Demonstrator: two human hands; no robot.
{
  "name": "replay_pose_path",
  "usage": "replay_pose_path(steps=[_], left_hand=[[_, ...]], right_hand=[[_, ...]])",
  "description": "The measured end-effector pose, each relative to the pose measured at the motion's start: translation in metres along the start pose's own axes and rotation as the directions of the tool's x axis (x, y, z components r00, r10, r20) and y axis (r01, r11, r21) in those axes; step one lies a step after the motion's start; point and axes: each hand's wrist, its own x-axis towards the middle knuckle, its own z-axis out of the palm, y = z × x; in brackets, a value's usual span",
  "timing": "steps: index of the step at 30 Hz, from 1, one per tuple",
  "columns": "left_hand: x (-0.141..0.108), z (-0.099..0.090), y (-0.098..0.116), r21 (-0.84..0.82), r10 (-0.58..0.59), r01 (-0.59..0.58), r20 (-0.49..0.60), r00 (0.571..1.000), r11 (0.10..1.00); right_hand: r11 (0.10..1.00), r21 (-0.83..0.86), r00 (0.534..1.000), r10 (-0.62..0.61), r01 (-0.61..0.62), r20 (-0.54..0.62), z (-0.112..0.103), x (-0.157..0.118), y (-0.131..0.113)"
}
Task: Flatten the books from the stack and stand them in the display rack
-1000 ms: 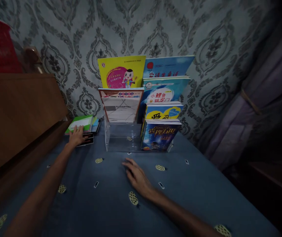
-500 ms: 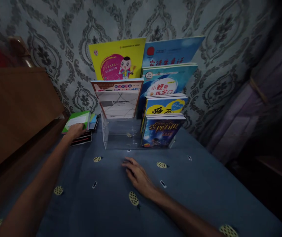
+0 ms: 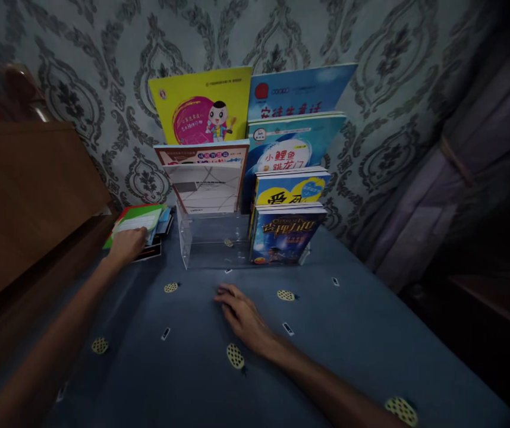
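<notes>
At the far left my left hand point(image 3: 130, 242) has its fingers closed on the near edge of a light green book point(image 3: 141, 220), which looks slightly lifted and tilted. Beneath it lies a small pile, with a red-and-green book point(image 3: 123, 212) near the top and a dark book point(image 3: 151, 249) lower down. My right hand point(image 3: 241, 314) rests on the blue cloth, fingers apart and slightly bent, holding nothing. In front of it stands a clear stepped book rack point(image 3: 205, 252). Its lowest right place holds dark blue books point(image 3: 286, 235).
Higher on the rack stand a yellow book point(image 3: 232, 89), a white-covered book point(image 3: 208, 187), a teal book point(image 3: 321, 131) and yellow-and-blue books point(image 3: 290, 187). A brown wooden panel point(image 3: 27, 196) borders the left side. A tied curtain point(image 3: 428, 196) hangs at the right.
My left hand has drawn a little toward me, shifting the light green book and exposing more of the red-and-green one. The view has turned slightly; my right hand stays on the cloth.
</notes>
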Motion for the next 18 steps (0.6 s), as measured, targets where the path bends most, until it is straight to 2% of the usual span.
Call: replay_pose_path(steps=[5,9,15,18], left_hand=[[-0.04,0.028,-0.005,-0.087,0.081,-0.09,-0.092,0.992,0.992],[-0.047,0.045,-0.006,-0.022,0.04,-0.041,-0.073,0.997,0.999],[-0.037,0.046,0.005,-0.071,-0.048,0.04,-0.108,0.993,0.997],[-0.043,0.043,0.01,-0.075,-0.054,0.048,-0.086,0.995,0.996]], right_hand=[[1.0,-0.01,1.0,-0.024,0.024,0.006,-0.001,0.002,-0.003],[0.998,-0.026,0.999,-0.048,0.048,0.014,-0.001,0.002,-0.004],[0.998,-0.036,0.998,-0.061,0.06,-0.016,0.002,0.002,0.001],[0.997,-0.038,0.997,-0.075,0.074,-0.014,0.003,0.001,0.004]])
